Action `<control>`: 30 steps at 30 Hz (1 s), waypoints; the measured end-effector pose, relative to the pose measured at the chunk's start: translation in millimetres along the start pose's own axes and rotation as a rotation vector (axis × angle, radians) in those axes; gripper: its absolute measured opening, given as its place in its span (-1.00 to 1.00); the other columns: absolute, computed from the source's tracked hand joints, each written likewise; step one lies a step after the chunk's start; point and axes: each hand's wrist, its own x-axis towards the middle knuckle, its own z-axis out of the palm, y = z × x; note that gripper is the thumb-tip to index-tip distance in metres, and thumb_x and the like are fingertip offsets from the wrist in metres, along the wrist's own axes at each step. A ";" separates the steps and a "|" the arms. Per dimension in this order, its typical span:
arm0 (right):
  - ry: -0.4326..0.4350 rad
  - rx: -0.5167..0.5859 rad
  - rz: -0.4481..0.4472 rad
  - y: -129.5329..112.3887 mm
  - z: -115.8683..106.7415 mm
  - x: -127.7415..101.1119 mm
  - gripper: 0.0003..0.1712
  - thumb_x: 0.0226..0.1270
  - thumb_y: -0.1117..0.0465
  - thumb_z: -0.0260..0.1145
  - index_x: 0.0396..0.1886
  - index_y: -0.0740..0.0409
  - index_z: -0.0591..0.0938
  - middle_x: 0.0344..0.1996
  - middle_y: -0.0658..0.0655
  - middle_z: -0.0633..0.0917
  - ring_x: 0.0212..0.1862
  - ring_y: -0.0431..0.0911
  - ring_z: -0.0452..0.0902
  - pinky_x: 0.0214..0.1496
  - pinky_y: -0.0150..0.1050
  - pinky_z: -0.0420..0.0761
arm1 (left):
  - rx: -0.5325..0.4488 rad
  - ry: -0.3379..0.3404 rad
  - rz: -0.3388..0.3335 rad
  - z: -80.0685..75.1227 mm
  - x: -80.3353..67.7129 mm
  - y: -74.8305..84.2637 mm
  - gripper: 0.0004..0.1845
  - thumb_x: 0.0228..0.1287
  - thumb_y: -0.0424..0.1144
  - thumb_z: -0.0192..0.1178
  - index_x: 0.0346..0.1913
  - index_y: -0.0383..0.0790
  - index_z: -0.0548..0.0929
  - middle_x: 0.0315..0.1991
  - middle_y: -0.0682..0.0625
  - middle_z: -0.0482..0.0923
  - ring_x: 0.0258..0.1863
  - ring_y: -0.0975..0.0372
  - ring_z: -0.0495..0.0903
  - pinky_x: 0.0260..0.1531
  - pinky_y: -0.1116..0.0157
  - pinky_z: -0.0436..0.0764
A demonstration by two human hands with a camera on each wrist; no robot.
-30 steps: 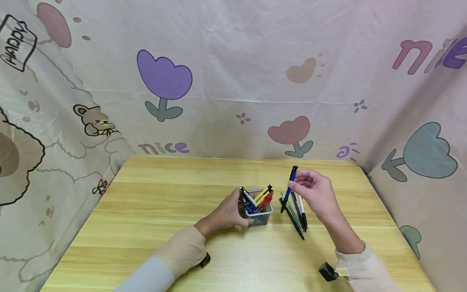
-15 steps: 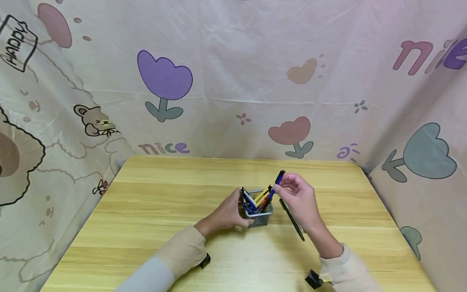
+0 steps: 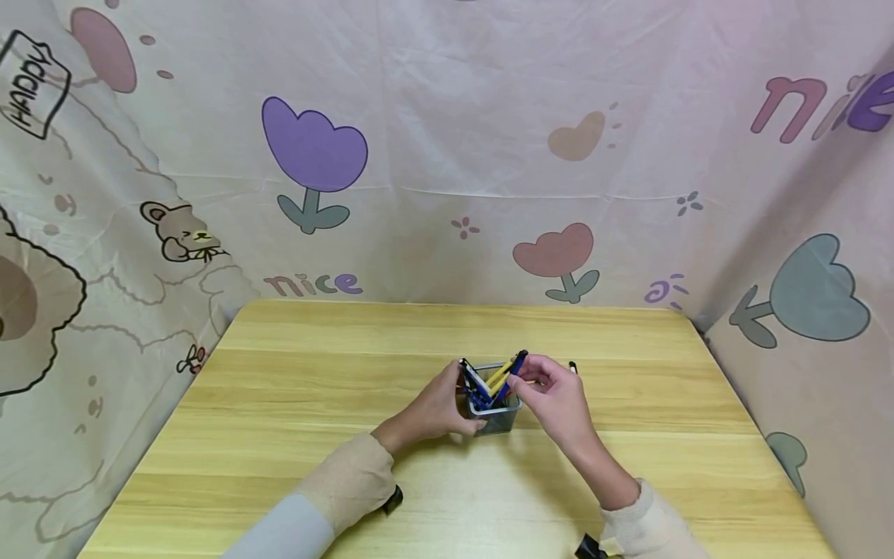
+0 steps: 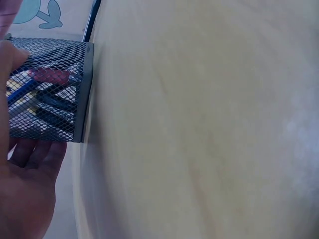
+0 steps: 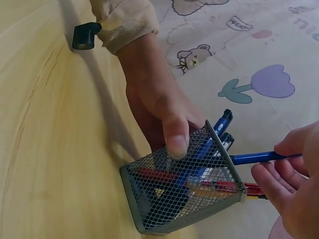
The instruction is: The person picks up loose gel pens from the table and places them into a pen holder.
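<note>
On the table, a grey mesh pen holder (image 3: 497, 421) stands upright with several pens inside, among them a yellow pen (image 3: 498, 377) and a red pen (image 5: 155, 174). My left hand (image 3: 438, 405) grips the holder from its left side, thumb at the near face. In the right wrist view, my right hand (image 5: 294, 179) pinches a blue pen (image 5: 256, 158) between thumb and fingers. The pen slants down into the holder, its lower part past the rim. Beyond the right hand in the head view, a black-and-white pen tip (image 3: 573, 367) shows; the rest is covered by the hand.
The wooden table (image 3: 314, 365) runs back to a printed cloth (image 3: 447, 155) hung around it. Each wrist wears a small black device, such as the black block (image 3: 590, 546) beside the right sleeve.
My right hand has carried the blue pen left from over the loose pens and lowered it into the holder. It now covers most of those loose pens. The left hand and holder stay put.
</note>
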 end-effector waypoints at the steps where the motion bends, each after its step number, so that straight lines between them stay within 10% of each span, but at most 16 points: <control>1: 0.004 -0.017 -0.007 0.3 -0.2 -0.8 -0.79 0.26 0.40 0.48 -0.13 0.37 0.71 -0.25 0.32 0.76 -0.28 -0.28 0.72 -0.19 -0.45 0.74 | -0.002 0.000 0.002 0.1 0.1 0.1 -0.22 -0.07 -0.23 0.60 0.18 -0.12 0.34 0.10 -0.01 0.53 0.16 0.20 0.62 0.27 0.27 0.63; 19: 0.029 -0.456 -0.168 19.0 -7.5 -10.3 -0.77 0.09 0.24 0.63 -0.52 0.08 0.67 -0.50 0.01 0.65 -0.47 -0.29 0.42 -0.42 -0.44 0.51 | -0.004 -0.002 0.014 0.4 0.0 0.6 -0.21 -0.08 -0.26 0.59 0.19 -0.14 0.34 0.09 -0.01 0.58 0.11 0.26 0.63 0.22 0.32 0.63; 30: -0.106 -0.469 -0.106 18.1 -31.8 -10.5 -0.53 0.11 0.11 0.64 -0.01 0.21 0.77 -0.30 0.05 0.74 -0.32 -0.28 0.58 -0.25 -0.42 0.67 | 0.019 -0.005 -0.010 0.1 -1.0 2.7 -0.21 -0.08 -0.27 0.60 0.20 -0.12 0.34 0.09 0.01 0.61 0.09 0.27 0.63 0.22 0.30 0.63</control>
